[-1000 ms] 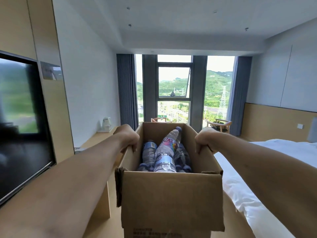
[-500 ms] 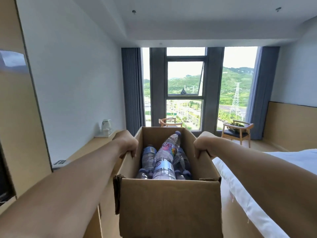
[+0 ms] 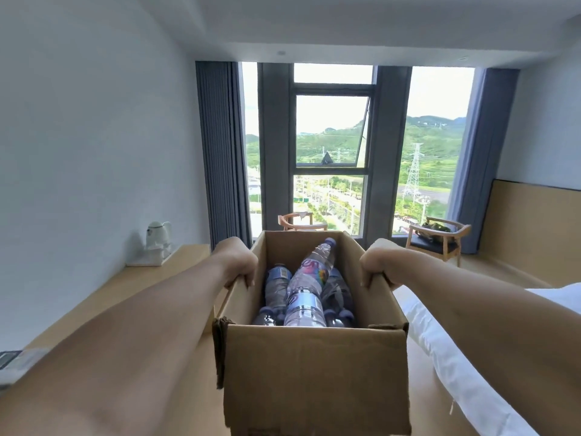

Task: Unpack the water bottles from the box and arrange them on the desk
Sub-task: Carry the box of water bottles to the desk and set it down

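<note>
I hold an open brown cardboard box (image 3: 314,372) out in front of me, off the ground. My left hand (image 3: 239,261) grips its left wall over the top edge and my right hand (image 3: 375,262) grips the right wall the same way. Inside lie several clear water bottles (image 3: 309,284) with blue caps and blue labels; the top one rests slanted with its cap toward the far wall. The long wooden desk (image 3: 132,287) runs along the left wall, beside and below the box.
A white kettle (image 3: 158,237) on a white tray stands at the desk's far end. A bed with white linen (image 3: 465,366) lies at the right. Two wooden armchairs (image 3: 438,239) stand by the tall window ahead. A narrow floor aisle runs between desk and bed.
I have walked forward with the box; the black TV on the left wall has slid out of view and the window, kettle and chairs are closer. Both hands keep their grip.
</note>
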`<state>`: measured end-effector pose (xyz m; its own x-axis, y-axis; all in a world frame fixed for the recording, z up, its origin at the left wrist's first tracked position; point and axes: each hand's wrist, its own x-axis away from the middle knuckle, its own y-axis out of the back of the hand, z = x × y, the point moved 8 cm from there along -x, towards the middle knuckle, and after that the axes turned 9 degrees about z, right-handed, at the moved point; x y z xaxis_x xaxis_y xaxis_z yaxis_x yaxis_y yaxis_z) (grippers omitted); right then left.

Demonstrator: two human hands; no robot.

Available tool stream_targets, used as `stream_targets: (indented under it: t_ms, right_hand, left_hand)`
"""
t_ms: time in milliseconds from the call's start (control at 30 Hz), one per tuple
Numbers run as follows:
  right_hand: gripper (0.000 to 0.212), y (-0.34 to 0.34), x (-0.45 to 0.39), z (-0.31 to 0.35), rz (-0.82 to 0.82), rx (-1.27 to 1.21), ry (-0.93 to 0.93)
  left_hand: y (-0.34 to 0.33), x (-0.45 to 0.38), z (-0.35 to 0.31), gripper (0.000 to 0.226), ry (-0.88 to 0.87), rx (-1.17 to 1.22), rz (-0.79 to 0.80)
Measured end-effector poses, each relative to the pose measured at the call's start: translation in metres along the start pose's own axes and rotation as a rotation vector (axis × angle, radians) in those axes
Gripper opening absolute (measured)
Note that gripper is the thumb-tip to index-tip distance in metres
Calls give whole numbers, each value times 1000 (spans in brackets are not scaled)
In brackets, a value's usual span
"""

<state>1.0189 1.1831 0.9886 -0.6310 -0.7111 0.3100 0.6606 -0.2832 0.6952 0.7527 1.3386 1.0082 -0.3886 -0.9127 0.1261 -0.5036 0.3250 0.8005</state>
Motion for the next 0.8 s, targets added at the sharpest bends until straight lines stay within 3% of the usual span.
stream_targets:
  t_ms: [300,800]
  right_hand:
    - [23,33,-210,88,-6,3,43]
    - [25,25,-570,221,153,101,54]
  left_hand:
    - [13,-222,-51,29,-7,1,-19]
    - [4,-576,-67,28,115,66,-78]
